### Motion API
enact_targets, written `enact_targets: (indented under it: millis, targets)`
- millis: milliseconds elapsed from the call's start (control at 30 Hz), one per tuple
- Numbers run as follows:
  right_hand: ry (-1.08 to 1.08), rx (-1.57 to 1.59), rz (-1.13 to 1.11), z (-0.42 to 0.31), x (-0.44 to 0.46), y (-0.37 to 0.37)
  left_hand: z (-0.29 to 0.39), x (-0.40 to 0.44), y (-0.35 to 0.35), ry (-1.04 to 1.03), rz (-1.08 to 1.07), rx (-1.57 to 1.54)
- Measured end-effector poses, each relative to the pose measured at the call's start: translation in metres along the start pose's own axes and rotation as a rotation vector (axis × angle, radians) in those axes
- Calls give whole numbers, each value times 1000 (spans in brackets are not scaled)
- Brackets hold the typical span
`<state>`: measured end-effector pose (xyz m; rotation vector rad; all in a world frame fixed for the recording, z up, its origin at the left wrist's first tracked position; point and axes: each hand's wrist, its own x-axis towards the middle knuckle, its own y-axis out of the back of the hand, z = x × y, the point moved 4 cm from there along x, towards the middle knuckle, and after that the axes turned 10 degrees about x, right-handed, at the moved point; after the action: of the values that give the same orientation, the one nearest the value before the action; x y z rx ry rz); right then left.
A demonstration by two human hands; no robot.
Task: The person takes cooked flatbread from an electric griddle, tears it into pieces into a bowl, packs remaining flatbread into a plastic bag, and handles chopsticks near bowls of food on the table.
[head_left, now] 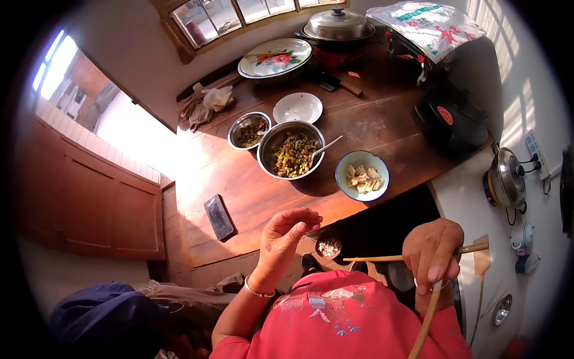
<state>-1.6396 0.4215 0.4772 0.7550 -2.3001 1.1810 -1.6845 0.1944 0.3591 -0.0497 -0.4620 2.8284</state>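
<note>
My right hand (433,251) is closed around thin wooden sticks. One stick (373,259) points left from the fist, and another (424,329) slants down past the red shirt. Over the table's front edge, my left hand (287,236) has bent, slightly parted fingers and nothing visible in it. Nearest to the hands on the table is an enamel bowl (342,173) of pale food pieces (365,179). Left of it stands a steel bowl (263,157) of chopped vegetables, with a spoon (329,146) leaning out.
A phone (220,217) lies near the table's (251,200) left front. Behind are a smaller steel bowl (233,139), a white plate (298,108), a floral lid (275,58), a knife (341,84) and a lidded pan (338,27). Another person's legs (185,296) show lower left.
</note>
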Motion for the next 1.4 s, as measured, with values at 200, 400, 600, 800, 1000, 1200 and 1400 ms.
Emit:
enact_targets:
  millis: [200, 400, 600, 800, 1000, 1200, 1400]
  targets:
    - [59, -77, -158, -13, -8, 14, 1, 3, 5, -24, -6, -20]
    - [87, -188, 289, -27, -53, 72, 2, 4, 16, -37, 47, -6]
    - [69, -725, 906, -29, -88, 120, -7, 6, 27, 16, 101, -20]
    - [56, -933, 919, -23, -79, 102, -19, 10, 27, 97, 142, -25]
    - [129, -999, 739, -39, -63, 56, -23, 10, 28, 126, 131, -36]
    - [217, -799, -382, -87, -17, -27, -28, 8, 30, 157, 138, 8]
    - [298, -910, -356, -91, 0, -68, -35, 14, 27, 179, 84, 4]
